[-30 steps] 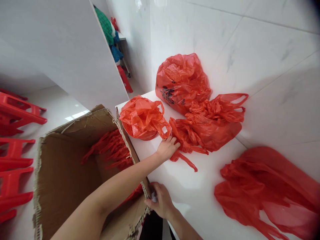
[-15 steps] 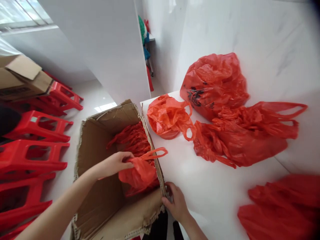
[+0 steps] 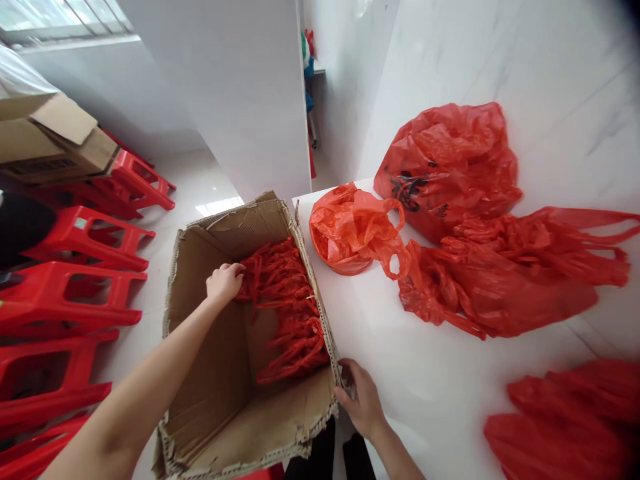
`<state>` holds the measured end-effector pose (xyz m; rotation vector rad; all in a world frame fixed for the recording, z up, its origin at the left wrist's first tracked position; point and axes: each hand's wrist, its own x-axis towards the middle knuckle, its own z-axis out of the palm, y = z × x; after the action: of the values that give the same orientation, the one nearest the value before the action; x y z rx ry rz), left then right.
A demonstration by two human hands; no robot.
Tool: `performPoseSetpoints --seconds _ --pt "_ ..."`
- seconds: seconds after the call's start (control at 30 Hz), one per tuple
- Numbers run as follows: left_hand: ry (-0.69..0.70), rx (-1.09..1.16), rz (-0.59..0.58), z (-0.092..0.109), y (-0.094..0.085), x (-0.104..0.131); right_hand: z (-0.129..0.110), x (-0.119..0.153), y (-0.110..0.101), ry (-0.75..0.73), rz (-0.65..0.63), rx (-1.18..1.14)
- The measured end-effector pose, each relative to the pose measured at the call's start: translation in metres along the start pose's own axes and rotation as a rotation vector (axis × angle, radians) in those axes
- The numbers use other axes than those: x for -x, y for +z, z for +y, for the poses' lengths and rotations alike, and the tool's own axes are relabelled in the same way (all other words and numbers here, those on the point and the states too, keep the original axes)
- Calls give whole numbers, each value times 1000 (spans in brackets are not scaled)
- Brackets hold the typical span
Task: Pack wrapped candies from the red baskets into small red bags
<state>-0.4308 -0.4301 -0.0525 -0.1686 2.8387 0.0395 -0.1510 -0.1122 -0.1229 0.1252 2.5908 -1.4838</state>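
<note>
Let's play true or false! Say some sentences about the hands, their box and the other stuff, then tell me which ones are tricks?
1. The left hand reaches into a cardboard box. True.
2. The right hand is on a stool. False: it is on that box's edge.
3. Red plastic bags lie inside that box. True.
4. The plastic stools are blue. False: they are red.
5. A red bag with black printing sits on the white tabletop. True.
</note>
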Motion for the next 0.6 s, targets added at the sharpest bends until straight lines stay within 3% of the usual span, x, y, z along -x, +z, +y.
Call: performPoseSetpoints --seconds 0.1,0.17,0.27,0.33,0.47,0.6 --pt "184 23 -55 40 7 27 -2 -1 0 1 -4 -3" --pt "313 34 -170 67 19 46 -3 -2 0 2 -6 -4" --pt "278 -3 -282 89 38 55 -6 -3 -2 11 -15 -2" --pt "158 -45 -307 85 48 45 -9 -4 -5 13 -22 1" --pt "-75 -100 -234 46 75 5 -7 -1 -5 -10 17 23" --pt "-171 -124 -118 13 135 -33 14 5 6 -102 83 7"
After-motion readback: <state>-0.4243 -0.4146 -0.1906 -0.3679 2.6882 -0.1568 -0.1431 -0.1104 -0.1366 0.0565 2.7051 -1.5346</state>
